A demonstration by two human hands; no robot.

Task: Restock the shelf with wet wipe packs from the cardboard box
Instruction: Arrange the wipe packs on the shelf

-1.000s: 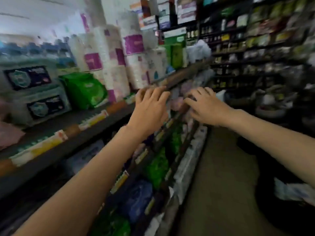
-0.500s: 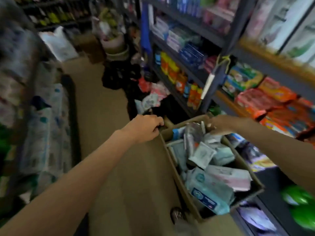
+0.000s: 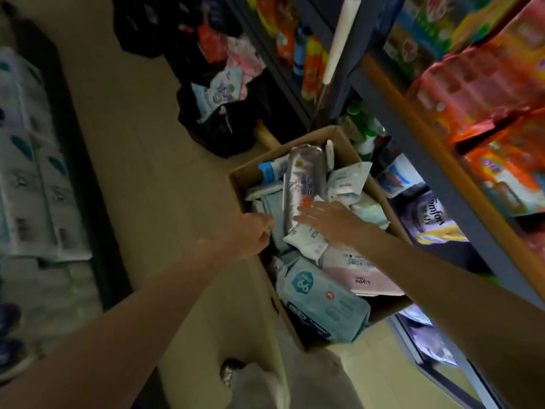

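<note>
Two hands reach into a box full of wipe packs.

The cardboard box sits on the floor in the middle of the frame, stuffed with wet wipe packs. Half a second ago both hands were at the far rim; now they are lower, over the packs. The right hand lies flat with straight fingers on a small white pack. The left hand is at the box's left edge, but its fingers are hidden, so I cannot tell its grip. The picture is dark and blurry. A pink pack reads "LIYOU". A purple bag on the right shelf reads "Comfort".
</note>
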